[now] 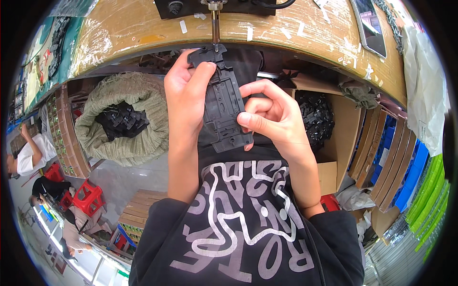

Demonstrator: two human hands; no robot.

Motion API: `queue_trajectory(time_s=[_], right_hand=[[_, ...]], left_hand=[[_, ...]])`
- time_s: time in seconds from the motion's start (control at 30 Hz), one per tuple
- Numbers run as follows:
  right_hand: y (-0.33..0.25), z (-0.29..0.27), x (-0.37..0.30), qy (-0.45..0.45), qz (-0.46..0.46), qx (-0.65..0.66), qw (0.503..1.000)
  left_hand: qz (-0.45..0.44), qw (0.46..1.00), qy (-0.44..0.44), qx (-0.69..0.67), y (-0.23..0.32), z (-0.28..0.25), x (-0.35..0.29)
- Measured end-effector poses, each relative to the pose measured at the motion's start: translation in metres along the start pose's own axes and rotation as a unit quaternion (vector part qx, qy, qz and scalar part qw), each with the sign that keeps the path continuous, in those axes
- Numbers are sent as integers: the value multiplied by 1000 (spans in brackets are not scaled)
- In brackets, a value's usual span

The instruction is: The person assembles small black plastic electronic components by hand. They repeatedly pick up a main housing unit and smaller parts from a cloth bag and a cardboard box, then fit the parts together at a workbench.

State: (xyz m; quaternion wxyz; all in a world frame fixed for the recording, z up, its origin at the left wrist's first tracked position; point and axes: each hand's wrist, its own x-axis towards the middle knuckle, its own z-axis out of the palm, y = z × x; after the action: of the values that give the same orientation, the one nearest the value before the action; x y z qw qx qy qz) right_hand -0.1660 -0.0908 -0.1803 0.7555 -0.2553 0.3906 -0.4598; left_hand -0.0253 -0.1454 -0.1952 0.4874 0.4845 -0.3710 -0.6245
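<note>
A long black molded plastic part [222,102] hangs between my hands, below the front edge of the workbench. My left hand [188,88] grips its upper left end, with the thumb lying across its face. At the part's lower right side, my right hand [269,114] pinches the edge between thumb and curled fingers. The metal rod [216,28] of a bench-mounted machine points down at the part's top end. Its tip appears to meet the part there; whether they truly touch I cannot tell.
The brown workbench [143,31] carries paper scraps and a phone [369,28]. To the left stands a green woven sack [152,105] with black parts inside; to the right, a cardboard box [344,136] holds more. Farther left are red stools [89,196] and other people.
</note>
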Motion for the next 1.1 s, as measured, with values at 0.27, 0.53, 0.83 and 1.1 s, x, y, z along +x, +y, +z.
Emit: queue_trajectory(time_s=[0.27, 0.53, 0.83, 1.1], right_hand=[[0, 1, 0, 0, -8, -2, 1000], [4, -4, -3, 2, 5, 1, 1000], [4, -3, -8, 2, 5, -7, 1000], [21, -34, 0, 31, 13, -105, 994]], left_hand=[[3, 999, 30, -26, 1, 3, 0], [8, 1000, 14, -16, -1, 2, -3], [-5, 1000, -1, 14, 1, 0, -8], [-100, 965, -55, 235, -10, -16, 0]])
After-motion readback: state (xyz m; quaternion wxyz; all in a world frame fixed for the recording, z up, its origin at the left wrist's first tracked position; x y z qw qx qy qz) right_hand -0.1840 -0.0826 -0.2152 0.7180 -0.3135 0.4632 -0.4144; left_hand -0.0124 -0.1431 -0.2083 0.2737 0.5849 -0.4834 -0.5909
